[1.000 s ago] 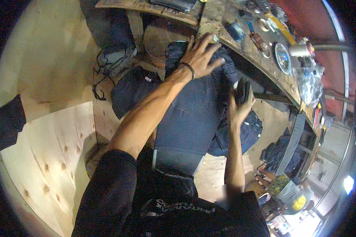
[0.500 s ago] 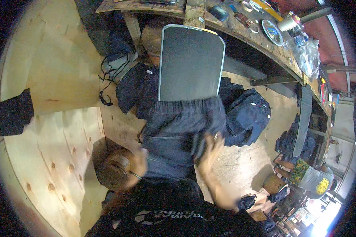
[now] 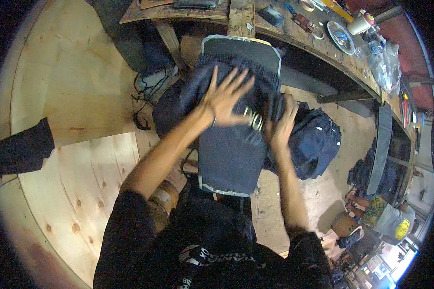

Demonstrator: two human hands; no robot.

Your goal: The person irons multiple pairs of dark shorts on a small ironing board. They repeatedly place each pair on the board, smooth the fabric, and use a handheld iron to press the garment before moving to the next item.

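Note:
A long dark board (image 3: 231,161) with a pale edge runs from my lap to the workbench. Around its far half sits a bunched dark garment (image 3: 202,79) with a gathered elastic waistband and a small pale print. My left hand (image 3: 229,98) lies on the garment, fingers spread wide and palm down. At the garment's right side is my right hand (image 3: 281,126), touching its folds. Its fingers are smeared by motion, so whether they grip the cloth is unclear.
Beyond the board stands a wooden workbench (image 3: 323,62) with tape rolls, a round dish (image 3: 341,37) and plastic bags. Folded dark garments (image 3: 316,139) lie on the right. A plywood sheet (image 3: 87,192) lies on the left. Another person (image 3: 388,219) is at far right.
The garment has slid away from me along the board, baring the near half. Both hands have moved forward from its near end, the left now spread on top.

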